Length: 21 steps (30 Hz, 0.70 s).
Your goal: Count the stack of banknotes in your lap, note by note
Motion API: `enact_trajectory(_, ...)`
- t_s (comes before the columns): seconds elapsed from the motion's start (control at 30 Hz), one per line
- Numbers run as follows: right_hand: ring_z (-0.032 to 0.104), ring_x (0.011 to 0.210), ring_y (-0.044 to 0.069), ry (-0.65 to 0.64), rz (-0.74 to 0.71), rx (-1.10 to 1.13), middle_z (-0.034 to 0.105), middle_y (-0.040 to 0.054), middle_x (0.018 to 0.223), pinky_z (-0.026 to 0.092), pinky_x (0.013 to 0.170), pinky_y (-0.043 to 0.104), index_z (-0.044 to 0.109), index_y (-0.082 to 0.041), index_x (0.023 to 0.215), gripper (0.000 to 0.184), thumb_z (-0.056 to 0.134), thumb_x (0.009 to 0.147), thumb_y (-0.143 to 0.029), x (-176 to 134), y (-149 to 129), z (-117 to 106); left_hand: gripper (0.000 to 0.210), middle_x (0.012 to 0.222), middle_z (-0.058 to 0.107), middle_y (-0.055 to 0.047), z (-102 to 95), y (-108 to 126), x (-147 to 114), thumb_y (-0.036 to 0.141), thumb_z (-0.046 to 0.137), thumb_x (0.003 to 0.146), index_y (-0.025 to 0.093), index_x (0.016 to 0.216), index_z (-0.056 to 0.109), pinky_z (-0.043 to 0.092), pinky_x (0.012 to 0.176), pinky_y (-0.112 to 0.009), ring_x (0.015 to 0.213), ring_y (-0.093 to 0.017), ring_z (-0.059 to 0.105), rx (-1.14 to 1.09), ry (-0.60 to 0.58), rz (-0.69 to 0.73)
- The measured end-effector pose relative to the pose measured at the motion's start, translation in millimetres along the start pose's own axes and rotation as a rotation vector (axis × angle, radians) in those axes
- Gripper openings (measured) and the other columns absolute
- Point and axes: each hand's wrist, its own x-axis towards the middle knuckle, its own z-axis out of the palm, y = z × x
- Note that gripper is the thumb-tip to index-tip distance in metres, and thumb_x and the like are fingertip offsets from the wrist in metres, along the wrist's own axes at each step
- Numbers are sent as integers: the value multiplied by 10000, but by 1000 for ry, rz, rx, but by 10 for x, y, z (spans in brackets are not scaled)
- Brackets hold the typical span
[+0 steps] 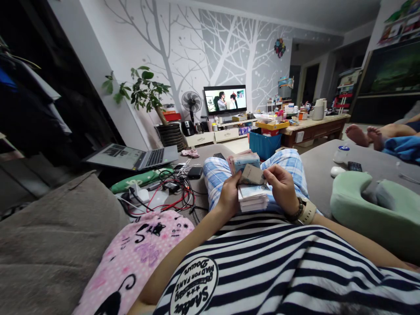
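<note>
In my lap, my left hand is closed on the edge of a bundle of pinkish and blue papers that look like banknotes. A small greyish-beige card with faint print lies across the front of the bundle. The fingers of my right hand pinch this card at its right corner. Just below, a thick stack of white and pale blue papers rests against my body. The print on the papers is too small to read.
To the left lie an open laptop, tangled cables, a black box-shaped device and a pink cat-print cloth. On the right are a green neck pillow, a white mouse and another person's bare feet.
</note>
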Motion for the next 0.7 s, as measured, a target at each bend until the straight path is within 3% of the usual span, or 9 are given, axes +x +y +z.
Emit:
enact_trajectory(0.27, 429, 594, 147, -115, -67, -4, 507, -21, 615, 370, 571, 297, 591, -222, 697, 345, 660, 903, -491, -56, -12, -27, 319, 915, 798, -77, -16, -3, 13, 344, 741, 779, 170, 1046, 735, 590, 911, -420, 1033, -324, 734, -26, -49, -43)
enact_trajectory(0.7, 428, 599, 142, -144, -102, -7, 504, -22, 623, 370, 577, 293, 587, -215, 699, 352, 651, 919, -483, -47, -1, -41, 336, 903, 792, -79, -61, 5, 30, 359, 757, 766, 142, 1022, 729, 590, 892, -417, 963, -314, 750, -38, -78, -56)
